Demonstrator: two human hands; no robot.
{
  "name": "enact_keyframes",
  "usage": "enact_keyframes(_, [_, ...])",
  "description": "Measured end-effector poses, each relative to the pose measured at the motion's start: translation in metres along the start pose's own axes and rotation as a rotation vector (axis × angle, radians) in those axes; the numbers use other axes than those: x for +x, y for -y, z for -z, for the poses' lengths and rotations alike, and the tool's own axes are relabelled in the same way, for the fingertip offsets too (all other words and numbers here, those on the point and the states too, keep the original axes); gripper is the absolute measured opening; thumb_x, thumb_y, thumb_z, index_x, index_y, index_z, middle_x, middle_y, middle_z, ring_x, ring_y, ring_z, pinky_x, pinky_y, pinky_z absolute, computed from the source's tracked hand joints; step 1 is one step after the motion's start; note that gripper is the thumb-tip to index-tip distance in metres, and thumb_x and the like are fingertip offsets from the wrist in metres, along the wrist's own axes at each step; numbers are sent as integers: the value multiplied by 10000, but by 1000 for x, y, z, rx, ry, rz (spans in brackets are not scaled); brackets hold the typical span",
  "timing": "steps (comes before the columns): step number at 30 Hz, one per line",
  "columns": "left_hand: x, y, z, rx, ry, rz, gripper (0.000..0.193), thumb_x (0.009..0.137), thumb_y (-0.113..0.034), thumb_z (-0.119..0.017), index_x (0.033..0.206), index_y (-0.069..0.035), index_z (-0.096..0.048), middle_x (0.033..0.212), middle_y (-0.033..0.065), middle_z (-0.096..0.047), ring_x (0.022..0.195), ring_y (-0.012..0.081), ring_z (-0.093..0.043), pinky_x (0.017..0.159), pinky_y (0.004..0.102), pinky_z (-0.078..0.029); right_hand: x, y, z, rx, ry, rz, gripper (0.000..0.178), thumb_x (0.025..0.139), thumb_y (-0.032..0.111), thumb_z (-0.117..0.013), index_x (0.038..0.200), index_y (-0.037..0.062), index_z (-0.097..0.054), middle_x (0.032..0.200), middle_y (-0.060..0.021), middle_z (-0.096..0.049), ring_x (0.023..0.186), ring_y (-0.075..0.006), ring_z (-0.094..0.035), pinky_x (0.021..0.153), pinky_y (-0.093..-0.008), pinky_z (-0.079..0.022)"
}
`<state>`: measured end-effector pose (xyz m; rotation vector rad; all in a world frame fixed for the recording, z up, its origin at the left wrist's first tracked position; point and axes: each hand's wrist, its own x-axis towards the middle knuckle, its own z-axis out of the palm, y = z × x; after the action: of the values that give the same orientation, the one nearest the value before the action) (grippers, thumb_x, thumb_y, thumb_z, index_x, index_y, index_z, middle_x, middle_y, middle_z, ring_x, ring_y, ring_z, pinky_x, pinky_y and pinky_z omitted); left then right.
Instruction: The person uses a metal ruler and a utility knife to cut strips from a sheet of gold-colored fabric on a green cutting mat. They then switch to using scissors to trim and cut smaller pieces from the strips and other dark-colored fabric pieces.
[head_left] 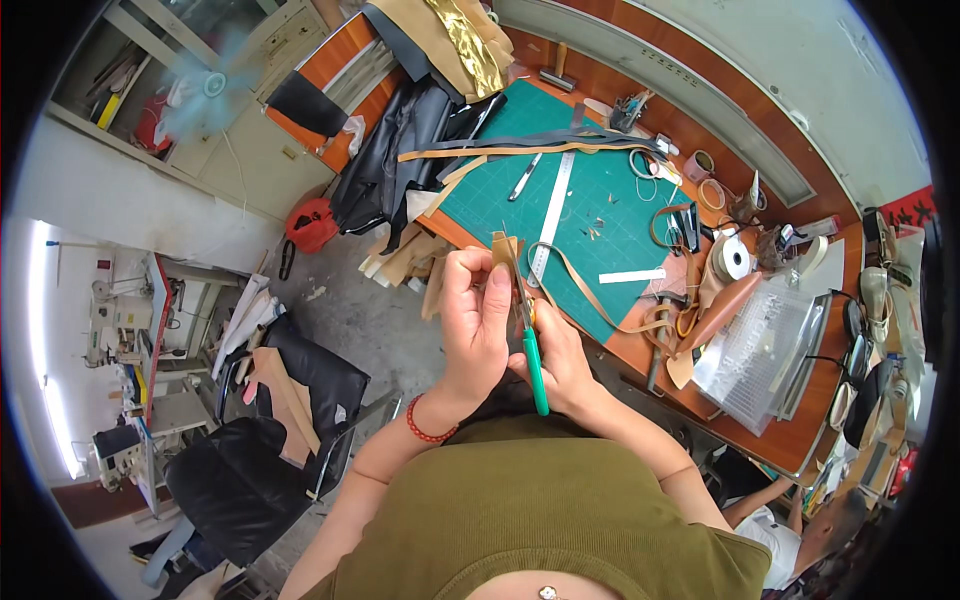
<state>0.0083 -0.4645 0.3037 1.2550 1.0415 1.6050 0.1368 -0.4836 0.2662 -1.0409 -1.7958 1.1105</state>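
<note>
My left hand (477, 325) pinches a small tan leather piece (505, 247) between thumb and fingers, just in front of the desk's near edge. My right hand (562, 362) grips green-handled scissors (533, 365), their handle pointing down toward me. The blades run up along the right side of the leather piece; whether they are parted I cannot make out. Just beyond both hands lies a green cutting mat (600, 265). On it rest a steel ruler (553, 215), a craft knife (523, 178) and a curving brown leather strap (585, 290).
Long leather strips (530, 148) cross the far part of the mat. A white spool (731, 258) and clear plastic sheeting (752, 355) occupy the desk's right side. Black leather (385, 150) hangs over its left end. A black chair (240, 490) stands left; another person (800, 535) sits lower right.
</note>
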Motion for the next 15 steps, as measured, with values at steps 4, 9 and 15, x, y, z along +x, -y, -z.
enact_keyframes(4, [0,-3,-2,27,6,-29,106,1029,-145,-445,1044,-41,-438,924,50,-551,789,76,-549,721,230,-467,-1,-2,-2,34,-60,44,603,781,510,-732,884,-4,-435,764,-168,-443,637,-363,-464,585,-423,-414])
enact_keyframes(9, [0,-5,-2,-92,-27,95,107,1023,-143,-464,1055,-42,-450,928,51,-556,804,78,-539,737,237,-456,-1,-4,0,20,-86,36,477,809,375,-759,787,16,-446,672,-126,-439,564,-299,-439,545,-374,-401])
enact_keyframes(15, [13,-6,15,-185,99,240,107,1007,-134,-505,1015,-29,-486,757,17,-561,676,66,-537,611,215,-451,-11,-8,15,336,62,-166,411,864,366,-715,777,51,-466,637,-42,-473,564,-151,-459,526,-314,-398])
